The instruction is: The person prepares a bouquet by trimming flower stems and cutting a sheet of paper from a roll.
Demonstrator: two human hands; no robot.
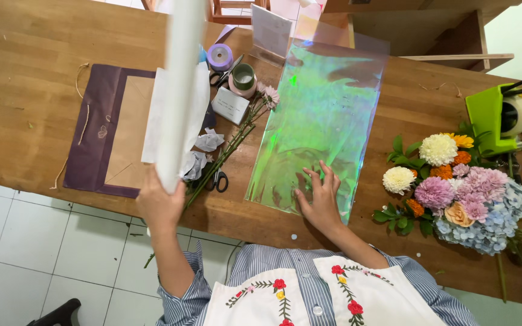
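In the head view, the left hand [159,202] is raised above the table edge, fingers closed around the lower end of a white paper roll [179,90] held upright and tilted toward the camera. The right hand [318,199] is laid flat, fingers spread wide and gripping nothing, on the near end of an iridescent cellophane sheet [318,115] spread on the wooden table [31,90]. A green tape dispenser [490,118] holds a tape roll. A bouquet [454,190] lies just right of the sheet.

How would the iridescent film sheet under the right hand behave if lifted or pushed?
The iridescent film sheet looks thin and see-through, so probably light and floppy. Its glossy surface suggests it could slide on the wooden table; the right hand presses it flat.
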